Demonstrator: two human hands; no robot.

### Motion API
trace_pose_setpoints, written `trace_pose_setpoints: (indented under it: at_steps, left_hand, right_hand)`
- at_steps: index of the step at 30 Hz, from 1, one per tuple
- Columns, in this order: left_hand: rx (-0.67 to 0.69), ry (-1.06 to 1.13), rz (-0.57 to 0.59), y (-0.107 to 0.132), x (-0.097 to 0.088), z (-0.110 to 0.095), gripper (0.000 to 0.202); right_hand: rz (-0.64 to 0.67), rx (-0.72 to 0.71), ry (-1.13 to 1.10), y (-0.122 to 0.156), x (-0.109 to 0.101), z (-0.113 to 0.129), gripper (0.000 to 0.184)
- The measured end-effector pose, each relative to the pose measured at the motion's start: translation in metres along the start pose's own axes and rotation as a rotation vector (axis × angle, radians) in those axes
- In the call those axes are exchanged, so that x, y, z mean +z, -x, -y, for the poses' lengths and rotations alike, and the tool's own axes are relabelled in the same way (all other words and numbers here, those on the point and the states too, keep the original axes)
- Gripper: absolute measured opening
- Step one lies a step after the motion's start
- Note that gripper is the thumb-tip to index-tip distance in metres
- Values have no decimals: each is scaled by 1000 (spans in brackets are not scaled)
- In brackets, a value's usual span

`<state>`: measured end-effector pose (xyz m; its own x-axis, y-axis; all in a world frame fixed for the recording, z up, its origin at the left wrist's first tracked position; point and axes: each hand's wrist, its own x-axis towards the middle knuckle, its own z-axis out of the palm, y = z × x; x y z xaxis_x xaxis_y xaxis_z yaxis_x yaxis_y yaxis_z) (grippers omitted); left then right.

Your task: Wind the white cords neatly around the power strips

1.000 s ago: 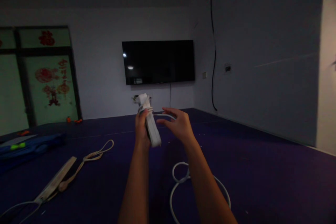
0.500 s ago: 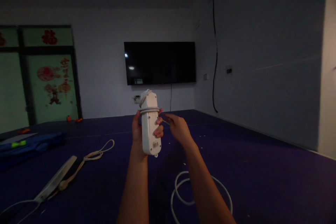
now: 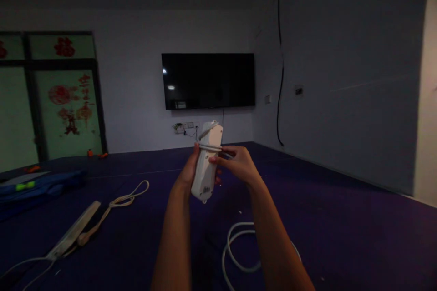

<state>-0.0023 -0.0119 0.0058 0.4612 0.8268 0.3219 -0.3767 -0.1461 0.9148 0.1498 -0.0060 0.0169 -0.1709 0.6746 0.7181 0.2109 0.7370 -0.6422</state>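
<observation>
Where cord (image 3: 209, 147) rings an oblong strip (image 3: 204, 171), hands (image 3: 187, 173) (image 3: 243, 163) hold both.

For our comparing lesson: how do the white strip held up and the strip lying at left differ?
The held strip is raised, steeply tilted; the lying strip rests on the purple surface. The held strip has white cord wrapped around it; the lying strip shows none around its body, with a looped cord beside it. Both are pale and elongated.

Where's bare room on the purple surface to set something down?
Biggest: right of white cable loops, up to grey wall, bar tiny scraps. Narrower: between left forearm and beige cord. Crowded: beside right forearm; left, second power strip, blue cloth.
</observation>
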Motion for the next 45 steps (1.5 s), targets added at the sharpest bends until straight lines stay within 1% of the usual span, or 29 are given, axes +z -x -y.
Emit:
trace_pose_setpoints:
  at_steps: [3,8,9,10,13,15,16,18,20,22,23,24,26,27,29,31,34,36,39,40,42,44,45]
  left_hand:
    - [129,-67,-161,-5,6,1,77]
    - [452,-209,-395,-10,20,1,64]
    - [491,-236,-417,-10,22,2,67]
    - [517,-269,-417,-10,23,2,76]
    - [573,-411,-336,-9,25,7,102]
    - [613,-471,-325,-10,26,11,110]
    - [624,-475,-351,-11,26,13,111]
    - [631,-437,-441,-14,27,17,109]
    - [654,-372,-525,-15,27,17,104]
    - [648,-291,-550,-14,26,13,94]
    - [611,-239,-521,-11,25,9,86]
    - [551,-171,-460,-8,24,6,76]
    - [421,11,-262,1,21,-2,58]
    - [383,118,-148,6,20,-5,54]
    - [367,317,40,13,21,-9,54]
    - [375,438,141,16,23,-10,57]
    - [344,466,183,15,27,-7,56]
    - [316,434,186,11,28,-4,55]
    - [290,370,174,5,24,3,52]
    - [287,341,163,3,22,5,49]
    - [285,272,132,0,18,9,44]
    - [276,200,112,-2,13,11,41]
    - [253,166,119,-2,10,11,40]
  right_hand:
    - [-194,22,125,-2,0,-3,37]
    - [-504,122,298,2,10,9,42]
    - [-548,139,343,3,12,13,42]
    - [-582,153,389,5,13,16,42]
    - [-633,172,508,8,16,23,45]
    - [-645,175,574,9,17,24,46]
    - [-645,173,597,9,18,25,47]
    - [-621,155,601,9,19,24,46]
    - [-569,119,530,8,17,23,45]
    - [-529,69,433,6,12,20,44]
    - [-524,47,393,5,8,18,44]
    - [-530,28,367,4,3,16,44]
    - [-560,8,361,3,-7,8,46]
    - [-571,5,374,2,-12,4,46]
    - [-555,0,415,2,-20,-6,46]
    - [-482,4,461,2,-23,-16,45]
    - [-338,30,478,0,-17,-24,37]
    - [-310,7,433,-2,-10,-24,31]
    - [-319,-81,233,-3,1,-13,38]
    - [-296,-97,149,-3,3,-8,41]
    - [-204,-90,8,-1,7,1,50]
    - [-103,-64,-73,1,6,6,56]
    - [-68,-51,-91,2,5,7,57]
